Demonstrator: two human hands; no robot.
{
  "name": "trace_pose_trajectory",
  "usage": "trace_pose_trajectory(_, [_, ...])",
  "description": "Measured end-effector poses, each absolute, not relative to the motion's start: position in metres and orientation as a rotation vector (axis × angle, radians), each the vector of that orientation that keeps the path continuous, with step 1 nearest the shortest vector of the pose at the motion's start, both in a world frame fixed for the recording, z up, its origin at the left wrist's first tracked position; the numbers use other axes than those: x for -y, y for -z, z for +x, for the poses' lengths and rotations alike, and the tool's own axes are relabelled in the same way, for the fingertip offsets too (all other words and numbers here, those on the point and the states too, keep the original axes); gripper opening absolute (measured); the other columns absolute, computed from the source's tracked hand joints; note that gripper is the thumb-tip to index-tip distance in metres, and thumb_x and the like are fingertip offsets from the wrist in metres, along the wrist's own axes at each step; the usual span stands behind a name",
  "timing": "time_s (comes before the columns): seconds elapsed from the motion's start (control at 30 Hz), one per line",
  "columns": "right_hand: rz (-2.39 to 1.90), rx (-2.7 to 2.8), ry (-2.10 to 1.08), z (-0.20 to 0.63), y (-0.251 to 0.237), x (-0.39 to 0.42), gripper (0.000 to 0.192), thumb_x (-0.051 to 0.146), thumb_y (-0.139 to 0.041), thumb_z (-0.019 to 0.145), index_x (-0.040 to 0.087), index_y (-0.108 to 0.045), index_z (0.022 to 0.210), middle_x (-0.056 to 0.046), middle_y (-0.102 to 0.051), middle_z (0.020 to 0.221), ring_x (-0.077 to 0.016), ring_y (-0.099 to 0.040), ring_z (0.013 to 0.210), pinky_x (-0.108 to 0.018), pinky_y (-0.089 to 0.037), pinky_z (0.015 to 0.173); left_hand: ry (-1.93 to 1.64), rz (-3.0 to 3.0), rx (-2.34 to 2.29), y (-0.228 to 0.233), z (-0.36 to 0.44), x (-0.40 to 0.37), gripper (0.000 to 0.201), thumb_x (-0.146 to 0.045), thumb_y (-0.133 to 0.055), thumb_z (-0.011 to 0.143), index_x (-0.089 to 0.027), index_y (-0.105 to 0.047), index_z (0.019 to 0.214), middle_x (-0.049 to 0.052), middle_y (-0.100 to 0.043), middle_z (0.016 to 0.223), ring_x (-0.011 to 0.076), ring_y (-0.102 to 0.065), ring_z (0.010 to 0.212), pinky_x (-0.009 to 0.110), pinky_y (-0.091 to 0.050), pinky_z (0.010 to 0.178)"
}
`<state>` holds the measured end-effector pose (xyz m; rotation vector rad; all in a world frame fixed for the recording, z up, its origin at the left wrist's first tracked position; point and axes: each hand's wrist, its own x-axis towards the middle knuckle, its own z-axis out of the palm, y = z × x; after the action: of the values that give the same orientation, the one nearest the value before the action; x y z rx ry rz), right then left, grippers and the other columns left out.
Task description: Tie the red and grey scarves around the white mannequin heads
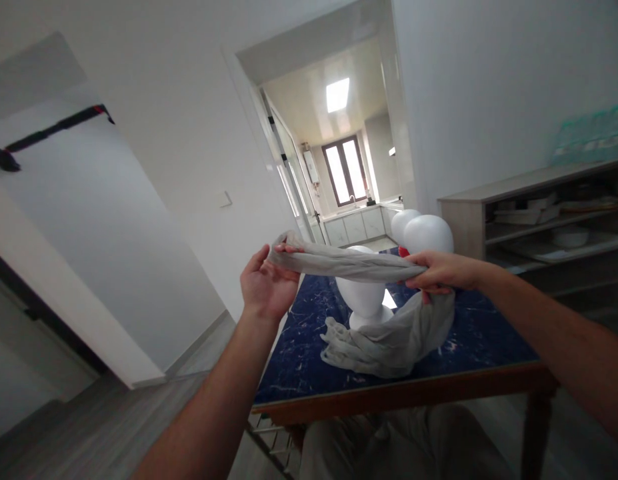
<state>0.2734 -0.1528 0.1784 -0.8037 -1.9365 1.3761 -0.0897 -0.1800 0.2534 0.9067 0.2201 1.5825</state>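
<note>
A thin grey scarf [349,262] is stretched level between my two hands, gathered into a band. My left hand [269,283] holds its left end, with the cloth looped around the fingers. On the other side my right hand [441,270] is closed around the band. From there the loose part of the scarf drops and lies bunched on the table. Behind the band stands a white mannequin head [363,297], upright on its round base; the cloth covers part of its upper half. Whether the band touches the head I cannot tell.
The table [293,347] has a blue marbled top and a wooden edge. Two more white mannequin heads [429,233] stand at its far side, with something red beside them. A shelf unit [463,230] at the right carries bottles [591,137]. Beyond a doorway lies a kitchen.
</note>
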Motion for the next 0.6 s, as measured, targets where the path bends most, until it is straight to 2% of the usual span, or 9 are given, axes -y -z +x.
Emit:
trace_pose_trajectory(0.07, [-0.922, 1.845, -1.423, 0.298, -0.193, 0.147, 0.028, 0.031, -0.087, 0.079, 0.014, -0.071, 0.095, 0.01, -0.056, 0.053, -0.0026, -0.042, 0.036, -0.026, -0.056, 0.058, -1.584, 0.906, -0.2, -0.259, -0.086, 0.17, 0.029, -0.029, -0.045, 0.105, -0.013, -0.068, 0.111, 0.005, -0.069, 0.085, 0.0168, -0.073, 0.085, 0.039, -0.06, 0.1])
trace_pose_trajectory(0.1, [-0.976, 1.776, -1.438, 0.309, -0.199, 0.143, 0.025, 0.032, -0.08, 0.086, 0.01, -0.071, 0.093, 0.01, -0.057, 0.054, 0.0002, -0.041, 0.037, -0.023, -0.052, 0.058, -1.576, 0.904, -0.193, -0.261, -0.083, 0.164, 0.03, -0.031, -0.044, 0.105, -0.013, -0.067, 0.11, 0.006, -0.069, 0.086, 0.0177, -0.073, 0.088, 0.04, -0.059, 0.1])
trace_pose_trajectory(0.2, [-1.041, 1.604, -1.473, 0.337, -0.21, 0.124, 0.046, 0.034, -0.041, 0.106, 0.0, -0.065, 0.086, 0.013, -0.05, 0.056, 0.0086, -0.033, 0.037, -0.018, -0.041, 0.06, -1.56, 0.877, -0.179, -0.262, -0.073, 0.14, 0.032, -0.031, -0.04, 0.106, -0.012, -0.066, 0.107, 0.008, -0.069, 0.087, 0.0194, -0.073, 0.092, 0.04, -0.059, 0.098])
trace_pose_trajectory(0.23, [-1.024, 1.577, -1.484, 0.343, -0.21, 0.117, 0.048, 0.034, -0.038, 0.107, 0.001, -0.064, 0.085, 0.015, -0.046, 0.055, 0.0088, -0.029, 0.037, -0.017, -0.041, 0.06, -1.558, 0.862, -0.171, -0.261, -0.069, 0.13, 0.032, -0.03, -0.04, 0.106, -0.012, -0.066, 0.106, 0.008, -0.069, 0.086, 0.0194, -0.072, 0.092, 0.039, -0.059, 0.097])
trace_pose_trajectory(0.37, [-0.773, 1.473, -1.483, 0.338, -0.198, 0.086, 0.026, 0.035, -0.062, 0.102, 0.015, -0.064, 0.086, 0.016, -0.034, 0.052, 0.0011, -0.021, 0.037, -0.02, -0.047, 0.057, -1.535, 0.79, -0.164, -0.25, -0.058, 0.086, 0.035, -0.034, -0.039, 0.106, -0.012, -0.065, 0.104, 0.009, -0.069, 0.085, 0.0202, -0.072, 0.092, 0.038, -0.059, 0.095])
trace_pose_trajectory(0.47, [-0.579, 1.347, -1.443, 0.315, -0.183, 0.061, 0.023, 0.036, -0.058, 0.105, 0.019, -0.062, 0.09, 0.014, -0.033, 0.058, -0.0016, -0.02, 0.041, -0.02, -0.046, 0.058, -1.546, 0.746, -0.205, -0.238, -0.051, 0.05, 0.034, -0.036, -0.041, 0.104, -0.012, -0.065, 0.102, 0.011, -0.071, 0.086, 0.021, -0.073, 0.094, 0.037, -0.058, 0.094])
trace_pose_trajectory(0.6, [-0.584, 1.335, -1.277, 0.283, -0.166, 0.022, 0.023, 0.039, -0.061, 0.103, 0.02, -0.059, 0.09, 0.013, -0.03, 0.057, -0.0031, -0.019, 0.043, -0.017, -0.041, 0.053, -1.601, 0.712, -0.277, -0.222, -0.047, 0.005, 0.035, -0.036, -0.042, 0.104, -0.011, -0.066, 0.102, 0.011, -0.072, 0.085, 0.0204, -0.072, 0.088, 0.034, -0.058, 0.089])
